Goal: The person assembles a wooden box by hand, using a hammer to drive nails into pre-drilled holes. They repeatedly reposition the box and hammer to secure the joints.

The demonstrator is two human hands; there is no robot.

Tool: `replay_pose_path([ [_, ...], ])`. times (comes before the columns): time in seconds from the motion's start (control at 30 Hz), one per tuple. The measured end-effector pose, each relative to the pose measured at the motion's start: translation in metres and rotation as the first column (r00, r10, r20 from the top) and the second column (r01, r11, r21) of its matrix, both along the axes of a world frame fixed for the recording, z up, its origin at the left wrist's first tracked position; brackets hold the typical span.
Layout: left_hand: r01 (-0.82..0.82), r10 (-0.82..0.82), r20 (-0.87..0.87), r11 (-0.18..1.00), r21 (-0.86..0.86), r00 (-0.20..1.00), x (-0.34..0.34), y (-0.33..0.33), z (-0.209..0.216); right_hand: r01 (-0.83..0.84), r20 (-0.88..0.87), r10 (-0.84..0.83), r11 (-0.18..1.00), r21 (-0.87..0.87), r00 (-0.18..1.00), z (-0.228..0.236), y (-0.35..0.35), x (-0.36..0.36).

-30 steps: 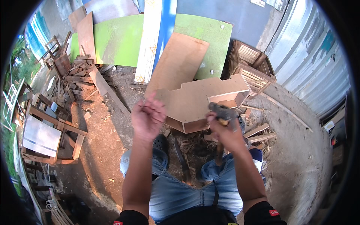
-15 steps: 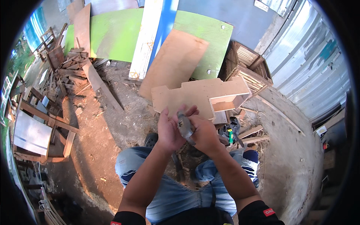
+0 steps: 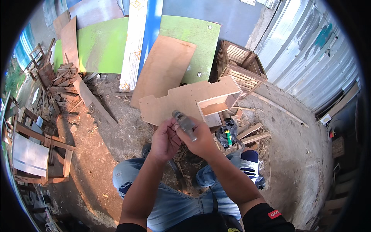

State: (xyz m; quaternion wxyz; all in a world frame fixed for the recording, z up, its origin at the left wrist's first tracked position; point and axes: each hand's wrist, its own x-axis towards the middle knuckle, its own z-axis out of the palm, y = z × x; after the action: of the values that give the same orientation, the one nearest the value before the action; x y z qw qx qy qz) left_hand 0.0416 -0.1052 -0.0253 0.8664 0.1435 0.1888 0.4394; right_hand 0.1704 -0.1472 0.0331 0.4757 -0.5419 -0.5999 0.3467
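Observation:
My right hand [image 3: 199, 140] is wrapped round a hammer, its grey metal head [image 3: 185, 125] showing above the fingers. Most of the hammer's handle is hidden. Close against it, my left hand [image 3: 165, 140] has its fingers curled in, the tips near the right hand's; whatever they may hold is hidden. Just beyond both hands lies a light brown wooden box-like piece [image 3: 170, 101] with a stepped edge and an open compartment at its right end.
A black plastic bag [image 3: 227, 133] with a green-handled tool [image 3: 228, 138] lies right of the wooden piece, near loose wood strips [image 3: 253, 138]. A slatted crate [image 3: 243, 63], a plywood sheet [image 3: 164, 67] and green panels [image 3: 104, 46] stand behind. Scrap wood [image 3: 63, 89] and a wooden frame [image 3: 46, 139] are left.
The fingers of my left hand have gone from spread to curled. The hammer head has turned in my right hand. The whole view has shifted, with the scene now lower and further left.

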Motion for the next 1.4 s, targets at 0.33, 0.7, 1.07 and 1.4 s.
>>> replay_pose_path([
  [0.33,0.005,0.032,-0.187,0.981,0.195,0.982,0.004,-0.015,0.016,0.092,-0.412,-0.224,0.944,-0.315,0.883,0.020,-0.003,0.008],
  [0.7,-0.179,0.216,-0.127,0.951,0.250,0.968,0.007,-0.013,0.001,0.161,-0.467,-0.291,0.941,-0.299,0.835,0.013,0.005,-0.006],
  [1.07,-0.099,0.666,-0.576,0.690,0.717,0.474,-0.057,0.092,0.007,0.062,-0.452,-0.252,0.917,-0.393,0.856,0.017,-0.006,0.013],
  [1.4,0.065,0.649,-0.748,0.748,0.661,0.138,-0.048,0.114,-0.018,0.070,-0.479,-0.292,0.901,-0.429,0.828,0.008,-0.025,0.033],
])
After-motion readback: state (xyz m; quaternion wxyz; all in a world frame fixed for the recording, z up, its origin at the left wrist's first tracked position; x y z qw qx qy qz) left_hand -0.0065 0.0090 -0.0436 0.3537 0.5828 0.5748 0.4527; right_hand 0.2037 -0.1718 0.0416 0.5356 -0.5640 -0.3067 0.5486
